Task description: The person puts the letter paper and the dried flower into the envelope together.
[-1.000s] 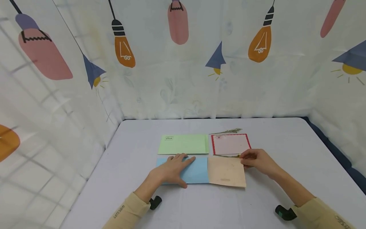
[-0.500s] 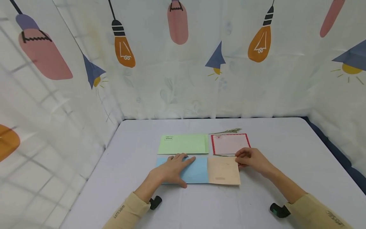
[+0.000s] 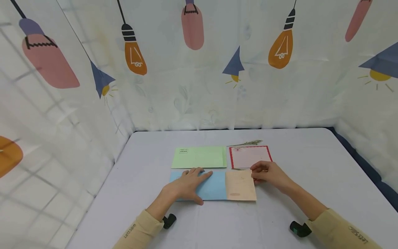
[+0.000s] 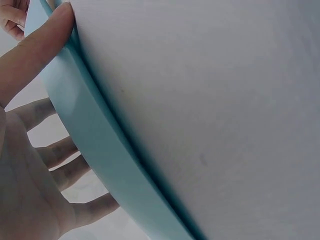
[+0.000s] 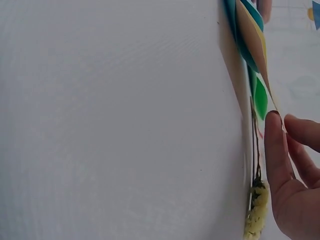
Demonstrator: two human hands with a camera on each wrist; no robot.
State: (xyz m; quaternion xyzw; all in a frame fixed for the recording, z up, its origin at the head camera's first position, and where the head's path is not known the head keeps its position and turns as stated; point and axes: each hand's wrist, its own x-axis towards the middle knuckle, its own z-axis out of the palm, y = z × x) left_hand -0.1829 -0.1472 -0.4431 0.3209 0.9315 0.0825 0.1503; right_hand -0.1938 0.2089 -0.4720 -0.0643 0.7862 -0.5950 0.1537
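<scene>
The right hand (image 3: 269, 174) pinches the far right corner of a tan card (image 3: 239, 188) that sticks out of a blue envelope (image 3: 214, 188) (the left hand (image 3: 188, 183) spread across the envelope), midway between the table's (image 3: 224, 226) left and right edges, with a green envelope (image 3: 199, 158) and a red-bordered card (image 3: 250, 156) nearer the far edge.
</scene>
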